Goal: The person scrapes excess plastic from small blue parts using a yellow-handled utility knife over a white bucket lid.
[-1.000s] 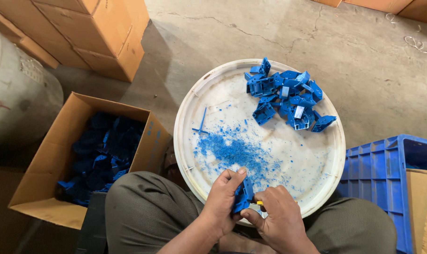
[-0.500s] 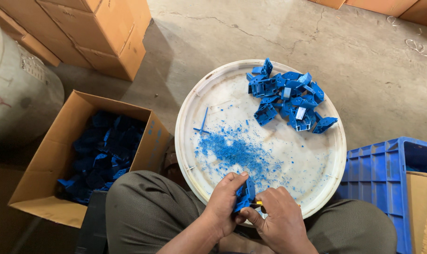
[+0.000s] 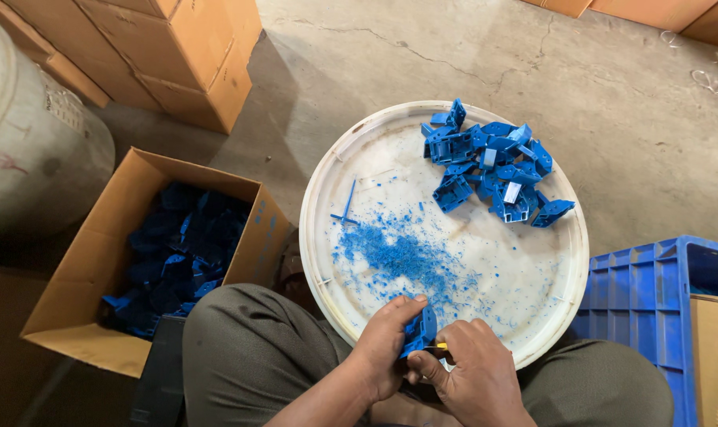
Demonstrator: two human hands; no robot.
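Nearest me, my left hand (image 3: 382,344) grips a blue plastic part (image 3: 419,332) at the near rim of the white round tray (image 3: 375,158); my right hand (image 3: 477,375) pinches a yellow-handled tool (image 3: 438,346) against it. Farther, blue shavings (image 3: 398,253), then a pile of blue parts (image 3: 493,166).
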